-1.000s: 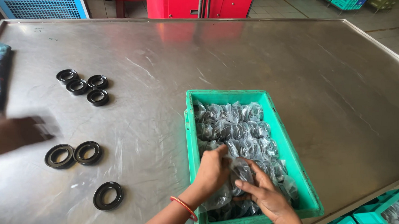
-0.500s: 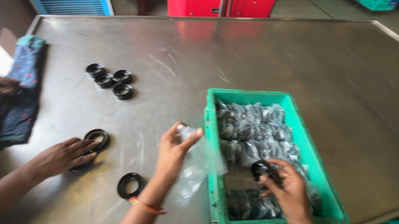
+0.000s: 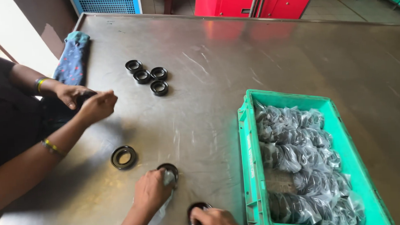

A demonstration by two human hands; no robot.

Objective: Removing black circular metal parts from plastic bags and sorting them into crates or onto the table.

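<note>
Near the table's [image 3: 260, 47] front edge | left hand [image 3: 150, 194], out of the green crate [image 3: 252, 168], now presses clear wrapping on a black ring [image 3: 168, 169] | right hand [image 3: 216, 220] grasps another ring [image 3: 198, 210] — unpacking has begun

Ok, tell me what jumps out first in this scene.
The bright green crate at the right of the steel table stands out, packed with clear bags of black rings. Near the bottom edge, the left hand presses a bit of clear plastic against a black ring, and the right hand covers another. At the left, a co-worker's hands meet, with four rings clustered beyond.
</note>
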